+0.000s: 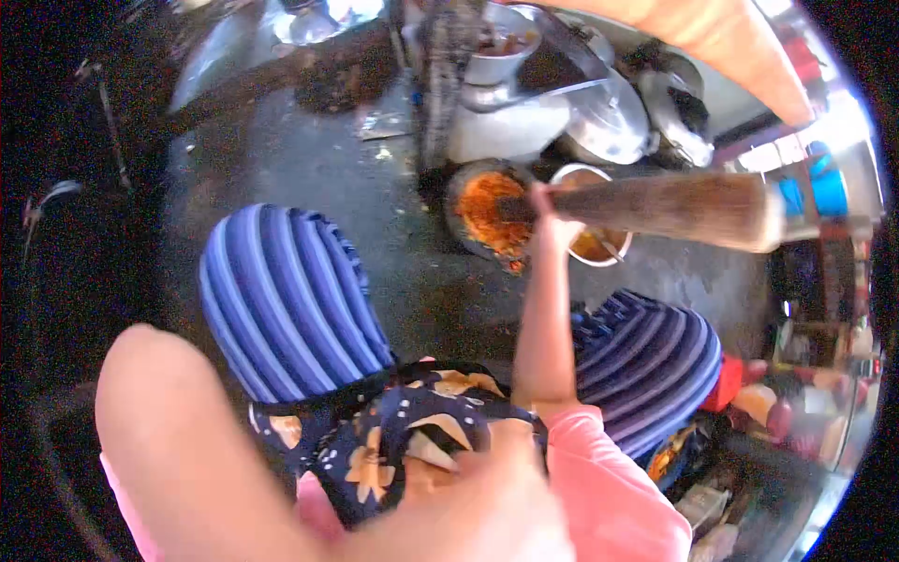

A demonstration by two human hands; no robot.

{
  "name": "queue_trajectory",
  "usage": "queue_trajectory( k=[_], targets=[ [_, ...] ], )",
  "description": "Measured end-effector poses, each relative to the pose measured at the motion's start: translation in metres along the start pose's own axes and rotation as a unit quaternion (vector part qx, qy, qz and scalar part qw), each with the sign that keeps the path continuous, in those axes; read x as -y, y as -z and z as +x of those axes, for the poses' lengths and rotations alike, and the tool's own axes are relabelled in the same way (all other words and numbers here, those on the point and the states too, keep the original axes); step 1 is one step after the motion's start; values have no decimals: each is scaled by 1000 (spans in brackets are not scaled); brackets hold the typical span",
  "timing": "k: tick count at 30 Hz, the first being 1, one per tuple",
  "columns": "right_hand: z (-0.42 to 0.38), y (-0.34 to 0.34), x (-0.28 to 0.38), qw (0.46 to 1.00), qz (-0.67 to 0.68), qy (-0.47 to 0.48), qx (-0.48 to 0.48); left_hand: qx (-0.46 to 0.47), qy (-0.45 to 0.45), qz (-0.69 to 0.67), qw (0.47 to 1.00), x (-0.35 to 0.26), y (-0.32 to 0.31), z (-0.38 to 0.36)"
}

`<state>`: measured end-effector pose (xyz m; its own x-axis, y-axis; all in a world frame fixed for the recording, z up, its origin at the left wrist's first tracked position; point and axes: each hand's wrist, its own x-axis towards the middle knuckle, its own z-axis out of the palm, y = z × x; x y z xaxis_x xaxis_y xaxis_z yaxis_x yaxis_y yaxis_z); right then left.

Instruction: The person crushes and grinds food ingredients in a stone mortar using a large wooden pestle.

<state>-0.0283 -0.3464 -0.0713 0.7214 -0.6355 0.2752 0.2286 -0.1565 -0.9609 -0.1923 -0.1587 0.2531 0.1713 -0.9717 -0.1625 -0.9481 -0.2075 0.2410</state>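
Observation:
My right hand [555, 217] is wrapped round a long, thick wooden pestle [665, 211]. The pestle lies slanted across the view, and its narrow end is in a dark stone mortar [459, 229]. Orange-red paste [487, 211] fills the mortar, with a few bits at its lower rim. Beside the mortar, partly behind the pestle and hand, is a white bowl [626, 251] with brownish contents and a spoon. Close to the camera, in front of my body, my left hand [487, 506] is smeared by motion, and its fingers cannot be made out.
Beyond the mortar stand metal pots [609, 117] and a pot with food in it [496, 61], near a dark upright post [440, 94]. My knees, under blue-striped cloth [290, 300], flank the dark floor [281, 159]. A red object [727, 382] lies at the right.

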Motion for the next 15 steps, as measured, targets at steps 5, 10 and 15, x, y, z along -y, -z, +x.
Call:
queue_trajectory(
  k=[5, 10, 15],
  targets=[
    [26, 3, 93, 986, 154, -15, 55, 33, -101, 19, 994, -3, -3, 21],
    [-11, -23, -25, 985, 157, -35, -69, -5, -51, 182, 982, -10, -33, 47],
    [4, 1, -18, 993, 108, -51, 19, 2, 49, -106, 993, 46, -111, 51]
  ],
)
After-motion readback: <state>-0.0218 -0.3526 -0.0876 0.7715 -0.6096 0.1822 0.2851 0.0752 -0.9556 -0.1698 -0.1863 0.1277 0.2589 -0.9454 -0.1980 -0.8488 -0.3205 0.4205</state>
